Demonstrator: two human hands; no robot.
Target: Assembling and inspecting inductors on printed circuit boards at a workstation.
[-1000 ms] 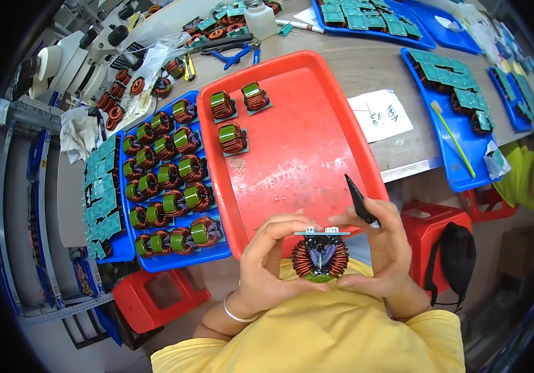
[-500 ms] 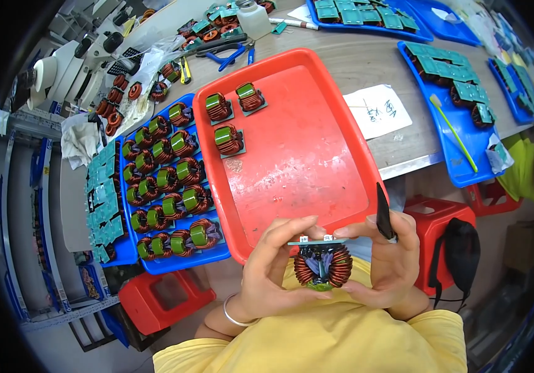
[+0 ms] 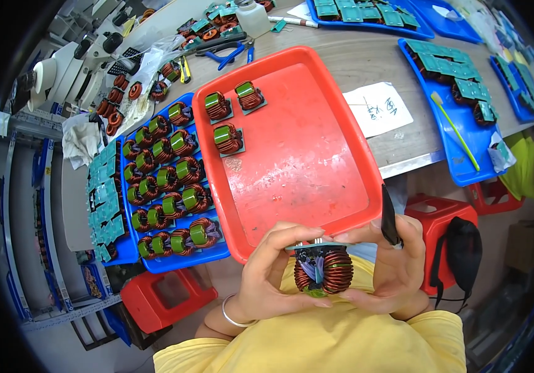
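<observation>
Between my two hands, in front of my chest, is a toroidal choke coil (image 3: 336,272) with copper windings, held by its green circuit board at the top and its underside. My left hand (image 3: 264,283) grips its left side with thumb below and fingers on the board edge. My right hand (image 3: 400,273) closes on the right side in the same way. A slim black tool (image 3: 390,216) also sticks up from my right fingers; its kind cannot be made out. Just beyond lies a red tray (image 3: 298,174) with three similar coils (image 3: 228,138) at its left.
Left of the red tray, a blue tray (image 3: 208,258) carries rows of coils. Blue pliers (image 3: 226,57) and a white paper (image 3: 378,110) lie on the bench. At right, another blue tray (image 3: 459,168) holds boards and a yellow-green brush (image 3: 456,133). Red stools (image 3: 161,301) stand below.
The coil has turned between my fingers, so its right-hand windings face me more and its board tilts slightly. My right hand and the black tool have shifted a little to the right.
</observation>
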